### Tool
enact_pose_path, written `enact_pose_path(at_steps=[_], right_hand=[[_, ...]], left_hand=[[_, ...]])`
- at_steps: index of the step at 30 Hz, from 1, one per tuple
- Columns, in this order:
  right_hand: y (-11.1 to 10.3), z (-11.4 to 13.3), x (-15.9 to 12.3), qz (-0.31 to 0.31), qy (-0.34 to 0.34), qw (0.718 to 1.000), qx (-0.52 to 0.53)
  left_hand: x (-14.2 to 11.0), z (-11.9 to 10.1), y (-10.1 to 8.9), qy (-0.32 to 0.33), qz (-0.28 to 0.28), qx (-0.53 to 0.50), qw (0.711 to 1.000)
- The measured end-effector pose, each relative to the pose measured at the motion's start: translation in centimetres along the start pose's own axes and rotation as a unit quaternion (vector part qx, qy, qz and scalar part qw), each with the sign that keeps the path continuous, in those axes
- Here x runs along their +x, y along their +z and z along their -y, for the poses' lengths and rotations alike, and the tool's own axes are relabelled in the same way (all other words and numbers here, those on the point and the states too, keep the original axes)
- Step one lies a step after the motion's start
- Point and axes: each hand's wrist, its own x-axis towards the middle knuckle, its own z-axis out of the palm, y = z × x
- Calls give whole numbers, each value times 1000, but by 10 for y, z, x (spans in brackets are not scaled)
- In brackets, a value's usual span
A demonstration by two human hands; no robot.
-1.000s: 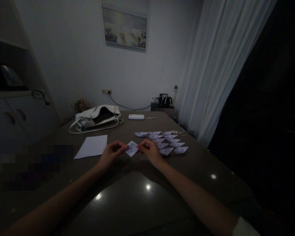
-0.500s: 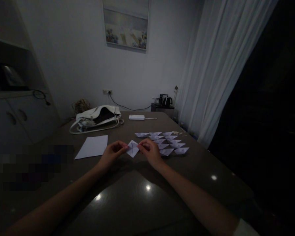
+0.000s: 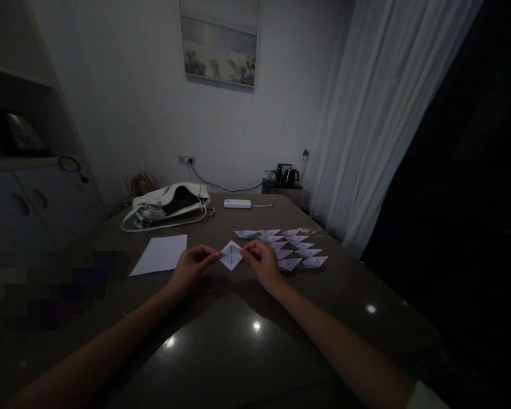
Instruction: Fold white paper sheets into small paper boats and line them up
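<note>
Between my hands is a small diamond of folded white paper (image 3: 231, 257), held above the table with a crease line down its middle. My left hand (image 3: 195, 264) pinches its left corner between thumb and fingers. At the opposite corner, my right hand (image 3: 262, 262) grips it the same way. Just beyond my right hand, several folded paper boats (image 3: 300, 246) stand in rows, a few partly hidden by that hand. A stack or sheet of white paper (image 3: 162, 254) lies flat to the left of my left hand.
The dark glossy table (image 3: 221, 346) spreads under my arms. Toward its far side lie a white handbag (image 3: 170, 201) and a white power bank (image 3: 237, 203) with a short cable. Small pale scraps (image 3: 310, 230) lie behind the boats. A white curtain (image 3: 357, 113) hangs on the right.
The folded paper has risen very slightly and its front crease looks straighter and more upright. Both hands keep their pinch at the two corners.
</note>
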Motion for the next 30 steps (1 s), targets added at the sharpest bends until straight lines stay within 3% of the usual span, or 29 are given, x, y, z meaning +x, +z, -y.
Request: enact_pose_path(at_steps=[8, 14, 23, 30], right_hand=[[1, 1, -2, 15, -7, 1000, -13], [1, 2, -2, 24, -12, 999, -17], [2, -1, -6, 36, -8, 997, -60], [2, -6, -4, 42, -4, 995, -89]], left_hand=[[1, 9, -3, -19, -1, -9, 1000], [0, 5, -2, -40, 48, 6, 998], [0, 5, -1, -45, 4, -14, 999], [-3, -1, 3, -30, 44, 25, 998]])
